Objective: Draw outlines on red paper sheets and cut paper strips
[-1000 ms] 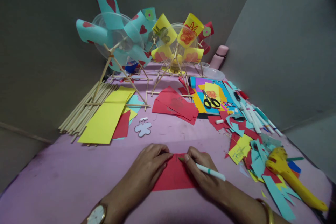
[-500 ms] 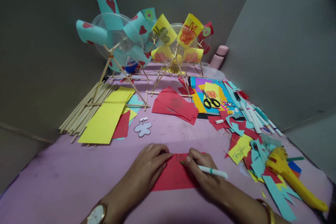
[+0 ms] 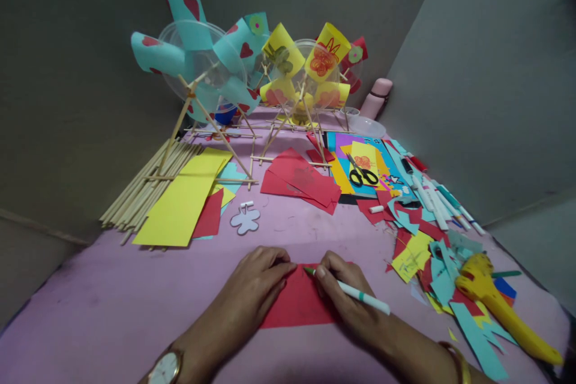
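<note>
A red paper sheet (image 3: 303, 306) lies flat on the pink tabletop in front of me, with faint dark marks near its upper edge. My left hand (image 3: 265, 276) presses its left side, fingers curled together and thumb at the upper left edge. In my right hand (image 3: 344, 288) is a white felt-tip marker (image 3: 366, 298) with a green band, pinched between thumb and fingers. Its green tip points at the upper part of the sheet. Just beyond the hands, a flower-shaped white cutout (image 3: 245, 221) lies beside a small white cap (image 3: 246, 204).
Pinwheels on stick stands (image 3: 191, 96) rise at the back. Wooden sticks (image 3: 135, 198) and yellow paper (image 3: 184, 204) lie left; red pieces (image 3: 299, 177) are in the middle. At right are scissors (image 3: 363, 177), markers (image 3: 432, 201), paper scraps (image 3: 443, 276) and a yellow glue gun (image 3: 504, 306).
The marker's tip has shifted slightly left and up on the red sheet, and its barrel tilts a little more. My left hand stays in place.
</note>
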Demonstrator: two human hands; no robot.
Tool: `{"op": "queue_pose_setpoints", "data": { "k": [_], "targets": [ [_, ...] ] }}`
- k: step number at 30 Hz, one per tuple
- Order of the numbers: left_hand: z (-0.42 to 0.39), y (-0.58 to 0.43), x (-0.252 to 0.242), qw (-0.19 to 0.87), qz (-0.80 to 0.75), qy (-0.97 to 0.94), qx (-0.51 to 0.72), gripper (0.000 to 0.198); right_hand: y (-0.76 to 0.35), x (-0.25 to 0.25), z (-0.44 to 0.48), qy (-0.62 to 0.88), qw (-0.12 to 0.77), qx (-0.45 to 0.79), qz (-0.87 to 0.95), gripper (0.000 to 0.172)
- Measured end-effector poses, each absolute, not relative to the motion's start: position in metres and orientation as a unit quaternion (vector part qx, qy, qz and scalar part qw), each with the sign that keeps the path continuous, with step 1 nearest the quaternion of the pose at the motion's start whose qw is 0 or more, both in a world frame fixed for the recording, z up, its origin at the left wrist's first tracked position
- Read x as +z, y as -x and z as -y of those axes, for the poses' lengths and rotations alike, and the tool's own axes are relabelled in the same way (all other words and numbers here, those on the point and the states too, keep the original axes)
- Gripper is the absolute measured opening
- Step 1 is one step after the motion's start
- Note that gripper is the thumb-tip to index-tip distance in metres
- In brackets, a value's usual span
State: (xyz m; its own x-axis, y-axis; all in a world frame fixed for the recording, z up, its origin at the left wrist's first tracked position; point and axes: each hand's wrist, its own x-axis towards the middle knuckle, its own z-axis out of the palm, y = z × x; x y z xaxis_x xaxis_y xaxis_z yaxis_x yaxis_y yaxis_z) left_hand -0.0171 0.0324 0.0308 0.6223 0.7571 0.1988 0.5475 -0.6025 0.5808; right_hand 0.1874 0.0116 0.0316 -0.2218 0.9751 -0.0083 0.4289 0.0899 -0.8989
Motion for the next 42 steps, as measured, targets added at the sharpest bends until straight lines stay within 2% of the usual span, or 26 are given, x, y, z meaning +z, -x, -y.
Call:
{"op": "queue_pose_setpoints", "data": {
  "k": [42],
  "targets": [
    [-0.0332, 0.0152, 0.0325, 0.247, -0.374, -0.869, 0.207, 0.025, -0.1874, 0.0274, -0.0105, 0.503, 0.310, 0.429, 0.683, 0.030]
  ]
}}
